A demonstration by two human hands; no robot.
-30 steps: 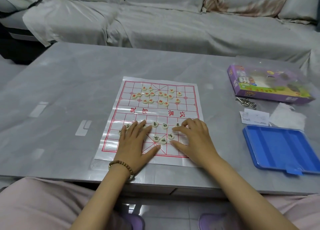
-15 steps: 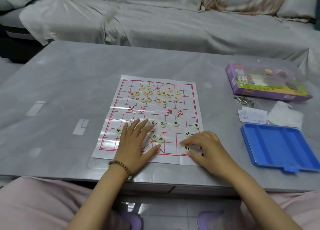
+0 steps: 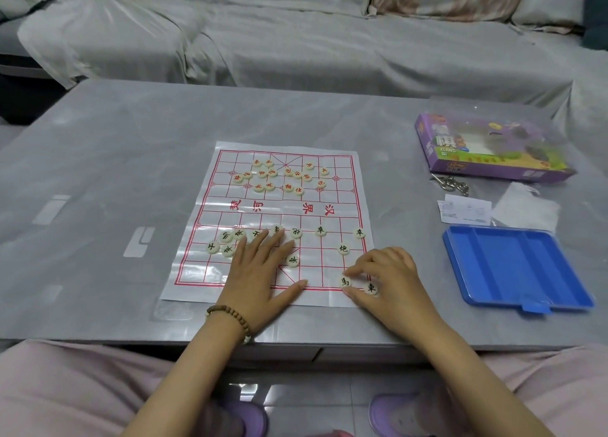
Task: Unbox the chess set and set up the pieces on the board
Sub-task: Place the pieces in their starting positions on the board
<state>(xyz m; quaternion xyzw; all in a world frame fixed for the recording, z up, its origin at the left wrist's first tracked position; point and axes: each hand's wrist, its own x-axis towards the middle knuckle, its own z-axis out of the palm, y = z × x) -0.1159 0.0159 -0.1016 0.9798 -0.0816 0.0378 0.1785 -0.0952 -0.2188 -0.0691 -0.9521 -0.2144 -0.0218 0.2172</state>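
A white plastic board sheet (image 3: 263, 209) with a red grid lies on the grey table. Several red-lettered round pieces (image 3: 279, 177) sit in a loose cluster on its far half. Several black-lettered pieces (image 3: 320, 230) are spread over the near half. My left hand (image 3: 260, 265) rests flat on the near half with fingers spread, its fingertips touching pieces. My right hand (image 3: 385, 272) pinches a black-lettered piece (image 3: 344, 282) between index finger and thumb on the near right edge line. Another black-lettered piece (image 3: 371, 288) lies at the corner under that hand.
A blue plastic tray (image 3: 513, 269) lies on the table to the right. Behind it are a purple chess box (image 3: 487, 150), a metal chain (image 3: 450, 183), a paper slip (image 3: 464, 211) and a clear bag (image 3: 526, 206). A covered sofa (image 3: 296, 35) stands beyond the table.
My right hand moved from the middle of the near half to the near right corner, carrying pieces there. More black pieces now stand apart on the right. My left hand stayed put.
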